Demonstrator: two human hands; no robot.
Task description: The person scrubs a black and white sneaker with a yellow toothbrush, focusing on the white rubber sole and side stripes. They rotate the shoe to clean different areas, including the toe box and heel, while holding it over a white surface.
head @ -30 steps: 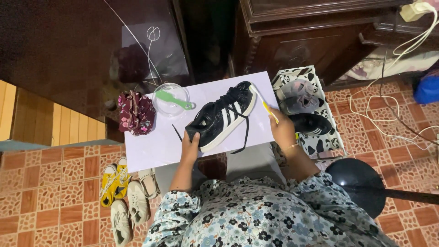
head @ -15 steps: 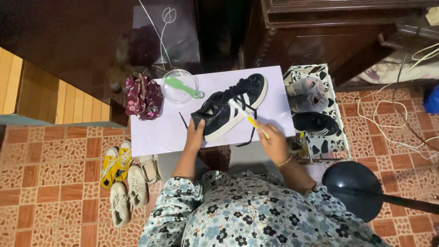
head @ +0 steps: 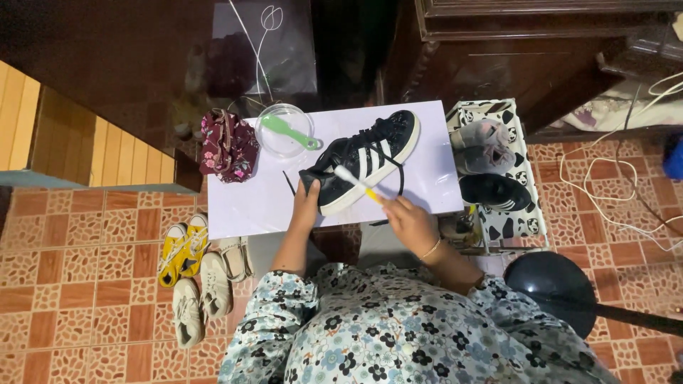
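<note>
A black sneaker (head: pixel 380 142) with white stripes and a white sole lies on a pale lilac table (head: pixel 249 206). My left hand (head: pixel 307 203) grips its heel end. My right hand (head: pixel 409 222) holds a small yellow-and-white brush (head: pixel 356 181), whose head rests on the shoe's side near the stripes. A clear round bowl (head: pixel 281 139) with a green brush (head: pixel 288 131) across it stands at the table's far left part.
A dark red floral pouch (head: pixel 228 146) sits on the table's left corner. A patterned rack (head: pixel 523 213) at the right holds grey slippers (head: pixel 480 142) and a black shoe (head: pixel 494 192). Yellow (head: pixel 183 249) and beige shoes (head: pixel 203 291) lie on the tiled floor. A black stool (head: pixel 555 288) stands right.
My right hand moved left from beyond the shoe's toe to its side, bringing the brush onto the stripes. My left hand keeps its grip on the heel.
</note>
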